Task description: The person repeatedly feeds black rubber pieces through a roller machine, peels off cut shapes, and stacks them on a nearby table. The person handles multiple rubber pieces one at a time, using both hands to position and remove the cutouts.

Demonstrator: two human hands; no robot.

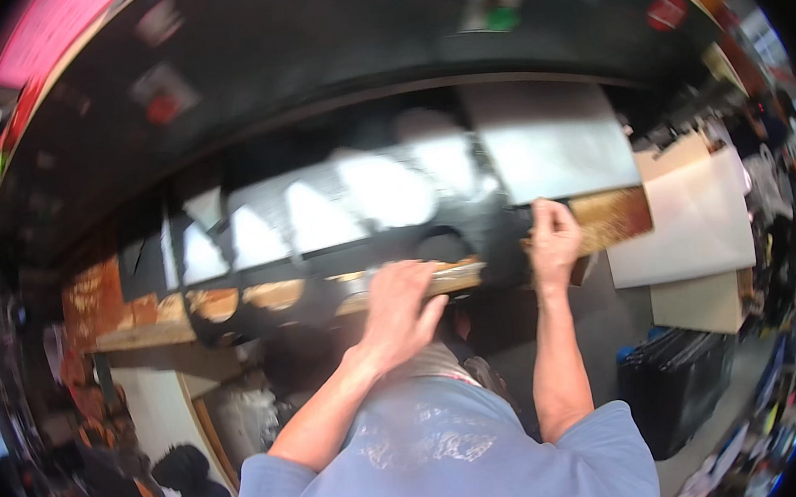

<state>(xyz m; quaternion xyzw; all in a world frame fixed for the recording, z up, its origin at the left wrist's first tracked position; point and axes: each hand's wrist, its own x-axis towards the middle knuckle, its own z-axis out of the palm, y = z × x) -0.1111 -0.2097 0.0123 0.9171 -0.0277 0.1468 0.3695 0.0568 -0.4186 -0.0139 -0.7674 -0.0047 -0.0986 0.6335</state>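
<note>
A black sheet with large cut-out holes [327, 297] lies across the bench, and its strips droop over the front edge. My left hand [399, 310] is at that front edge, fingers stretched and thumb apart, with nothing visible in it. Farther right, my right hand [554, 242] has its fingers pinched together by the near edge of a pale flat plate [555, 145]. Whatever the pinch holds, if anything, is too small and blurred to make out. Bright white surface [379, 189] shows through the holes of the black sheet.
A wide dark machine beam [333, 41] spans the far side above the bench. The worn wooden bench edge [150, 335] runs along the front. White sheets [689, 223] hang over a box at the right, with a black bin [677, 390] below on the floor.
</note>
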